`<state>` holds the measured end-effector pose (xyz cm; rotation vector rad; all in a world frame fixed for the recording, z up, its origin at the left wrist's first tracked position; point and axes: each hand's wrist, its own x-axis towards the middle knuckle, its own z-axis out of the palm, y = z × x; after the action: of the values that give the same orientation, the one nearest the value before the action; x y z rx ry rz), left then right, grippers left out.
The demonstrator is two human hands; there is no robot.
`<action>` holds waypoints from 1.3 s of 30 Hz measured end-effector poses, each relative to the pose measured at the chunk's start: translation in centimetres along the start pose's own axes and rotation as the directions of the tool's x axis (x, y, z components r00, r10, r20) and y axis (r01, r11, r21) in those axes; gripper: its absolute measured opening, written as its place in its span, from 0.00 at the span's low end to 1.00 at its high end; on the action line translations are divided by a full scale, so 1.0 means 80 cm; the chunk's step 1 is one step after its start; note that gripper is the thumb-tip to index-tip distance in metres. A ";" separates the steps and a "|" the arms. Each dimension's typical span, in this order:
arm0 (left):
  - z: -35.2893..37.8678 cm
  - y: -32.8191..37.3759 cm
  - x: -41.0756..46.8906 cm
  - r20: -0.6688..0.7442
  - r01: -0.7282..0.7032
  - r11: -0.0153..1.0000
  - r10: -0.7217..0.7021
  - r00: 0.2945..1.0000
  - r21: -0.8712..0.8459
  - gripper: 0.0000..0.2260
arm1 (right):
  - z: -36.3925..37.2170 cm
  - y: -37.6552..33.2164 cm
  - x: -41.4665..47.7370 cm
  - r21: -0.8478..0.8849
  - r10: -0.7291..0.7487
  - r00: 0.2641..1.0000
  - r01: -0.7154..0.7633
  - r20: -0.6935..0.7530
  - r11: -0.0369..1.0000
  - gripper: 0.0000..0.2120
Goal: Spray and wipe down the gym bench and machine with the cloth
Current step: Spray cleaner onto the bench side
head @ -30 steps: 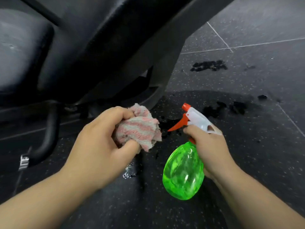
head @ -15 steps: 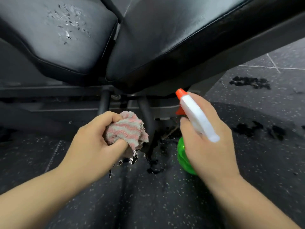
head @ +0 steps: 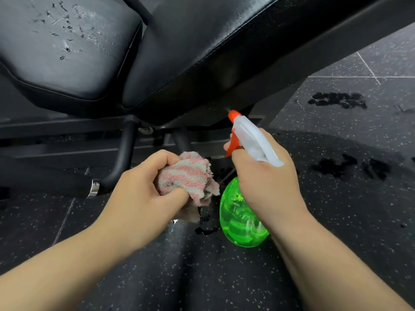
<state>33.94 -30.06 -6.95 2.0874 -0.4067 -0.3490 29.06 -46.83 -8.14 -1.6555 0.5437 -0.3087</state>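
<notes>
— Gripping what, the left hand (head: 139,198)?
— The bunched striped cloth (head: 188,176), fingers curled round it. Just right of it, the right hand (head: 267,182) clasps the green spray bottle (head: 240,216), nozzle pointing at the bench (head: 202,52) above both hands.

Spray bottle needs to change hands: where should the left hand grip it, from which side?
Probably the spray bottle's green belly, from the left and below: it hangs bare under the right hand, which wraps the neck. The left hand must drop the cloth first.
</notes>
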 end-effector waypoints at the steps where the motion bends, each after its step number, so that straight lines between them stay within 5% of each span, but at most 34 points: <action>1: -0.001 0.001 -0.001 0.003 0.000 1.000 0.000 1.000 0.005 0.07 | -0.004 0.001 -0.001 0.000 0.000 1.000 0.000 0.006 1.000 0.12; 12: 0.026 0.043 0.008 0.007 -0.070 0.997 0.070 0.998 -0.016 0.08 | -0.064 -0.015 -0.004 0.022 0.014 0.994 -0.012 -0.110 1.000 0.18; 19: 0.060 0.096 0.007 0.046 -0.165 0.986 0.165 0.985 -0.004 0.12 | -0.121 -0.040 -0.009 -0.041 -0.045 0.976 0.037 -0.214 0.998 0.09; 22: 0.068 0.121 0.004 0.075 -0.207 0.978 0.206 0.976 0.005 0.12 | -0.136 -0.057 -0.011 0.007 -0.064 0.972 0.067 -0.224 0.998 0.16; 24: 0.069 0.141 0.006 0.097 -0.251 0.968 0.247 0.964 0.023 0.10 | -0.146 -0.073 -0.011 -0.011 -0.079 0.965 0.078 -0.252 0.997 0.22; 28: 0.068 0.194 0.016 0.120 -0.335 0.941 0.327 0.937 0.053 0.10 | -0.182 -0.095 -0.009 -0.037 -0.064 0.912 0.053 -0.405 0.998 0.19; 39: 0.108 0.341 0.032 0.191 -0.467 0.876 0.442 0.877 0.120 0.12 | -0.295 -0.162 -0.006 -0.139 -0.043 0.857 -0.034 -0.513 0.990 0.18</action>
<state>28.70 -51.27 11.76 2.0458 -1.0345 -0.2020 19.22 -65.59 8.46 -1.7113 0.9837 -0.7461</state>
